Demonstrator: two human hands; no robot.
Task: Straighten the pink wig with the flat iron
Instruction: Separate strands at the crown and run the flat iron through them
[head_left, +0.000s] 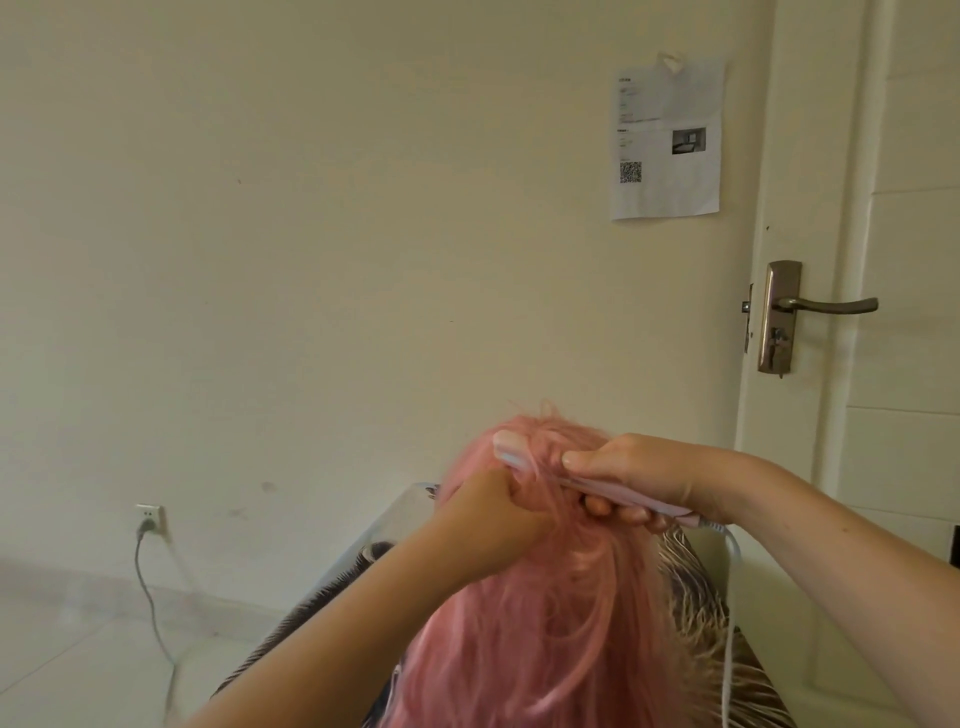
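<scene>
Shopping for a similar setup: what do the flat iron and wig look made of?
Flat iron: looks like smooth pink plastic with a soft sheen, paler at the tip. Pink wig: probably synthetic fibre, judging by its uniform colour and glossy strands, though real hair can't be ruled out.

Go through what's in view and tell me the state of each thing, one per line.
Flat iron: held by right hand, plates closed on hair near the crown.
Pink wig: strands gripped by left hand.
Door: closed, handle level.
Wall plug: plugged in.
Paper notice: stuck to wall.
</scene>
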